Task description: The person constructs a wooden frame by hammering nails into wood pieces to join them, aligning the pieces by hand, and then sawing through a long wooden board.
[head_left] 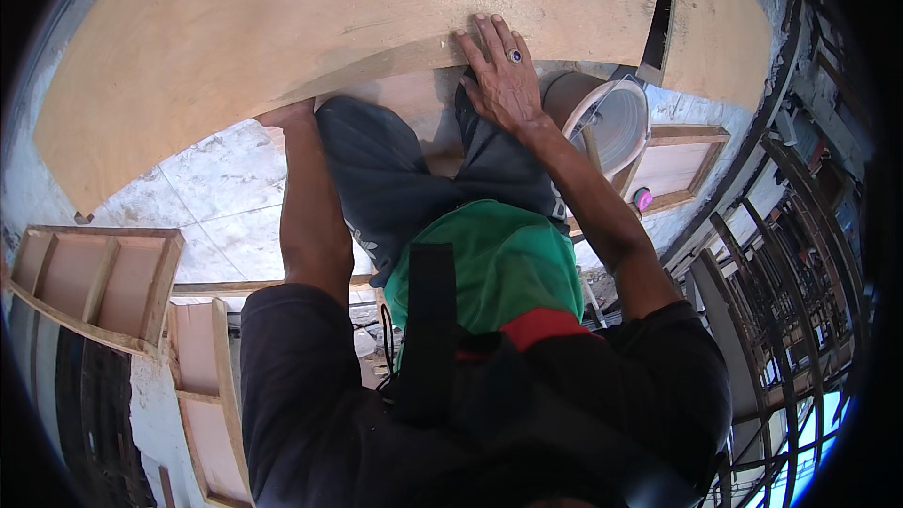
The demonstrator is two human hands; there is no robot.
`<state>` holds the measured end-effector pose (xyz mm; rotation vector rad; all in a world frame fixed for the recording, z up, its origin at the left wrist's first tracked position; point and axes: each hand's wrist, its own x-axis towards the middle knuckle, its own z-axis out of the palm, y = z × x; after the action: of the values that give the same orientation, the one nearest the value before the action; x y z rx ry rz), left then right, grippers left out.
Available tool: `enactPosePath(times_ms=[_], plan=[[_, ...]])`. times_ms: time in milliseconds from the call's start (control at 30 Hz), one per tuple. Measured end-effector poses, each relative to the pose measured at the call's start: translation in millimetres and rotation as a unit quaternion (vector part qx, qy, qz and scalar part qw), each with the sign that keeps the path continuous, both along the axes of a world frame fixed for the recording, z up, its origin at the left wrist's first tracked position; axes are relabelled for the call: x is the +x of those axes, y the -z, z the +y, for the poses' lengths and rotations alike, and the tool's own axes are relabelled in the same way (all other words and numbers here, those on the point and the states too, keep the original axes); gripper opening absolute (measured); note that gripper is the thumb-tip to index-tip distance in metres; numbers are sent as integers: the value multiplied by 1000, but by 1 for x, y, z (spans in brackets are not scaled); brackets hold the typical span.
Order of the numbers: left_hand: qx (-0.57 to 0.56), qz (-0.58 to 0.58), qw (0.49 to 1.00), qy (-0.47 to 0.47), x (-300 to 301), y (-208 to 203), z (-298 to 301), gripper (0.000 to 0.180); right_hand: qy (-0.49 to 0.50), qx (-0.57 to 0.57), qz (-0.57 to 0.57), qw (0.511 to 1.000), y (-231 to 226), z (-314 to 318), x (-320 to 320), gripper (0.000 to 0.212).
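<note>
A wide sheet of plywood (310,14) spans the far side of the view, its near edge above my knees. My right hand (508,85) rests on that edge with its fingers spread, the fingertips on the top face; a ring with a blue stone is on one finger. At the left, my left hand (287,115) reaches under the same edge. The sheet hides its fingers, so their closure does not show. Beyond a dark gap at the right, another plywood piece (720,33) is visible.
A pale bucket (616,127) stands right of my knee, near a small pink round object (642,198). Wooden framed panels (99,287) lie at the left, with another framed panel (202,348) below. White tiles (221,183) cover the floor. Dark slatted bars (776,320) rise at the right.
</note>
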<state>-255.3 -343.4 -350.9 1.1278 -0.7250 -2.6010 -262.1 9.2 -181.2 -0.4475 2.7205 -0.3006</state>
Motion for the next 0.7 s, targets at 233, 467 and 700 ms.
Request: enactPosePath(times_ms=[233, 467, 700], plan=[[35, 26, 999, -30, -13, -26, 15, 77, 22, 7, -1, 1000, 15, -8, 5, 81], [6, 2, 998, -56, -22, -81, 24, 75, 16, -13, 43, 999, -15, -5, 14, 88], [112, -64, 988, -88, -21, -179, 16, 88, 16, -25, 298, 954, -44, 12, 24, 65]])
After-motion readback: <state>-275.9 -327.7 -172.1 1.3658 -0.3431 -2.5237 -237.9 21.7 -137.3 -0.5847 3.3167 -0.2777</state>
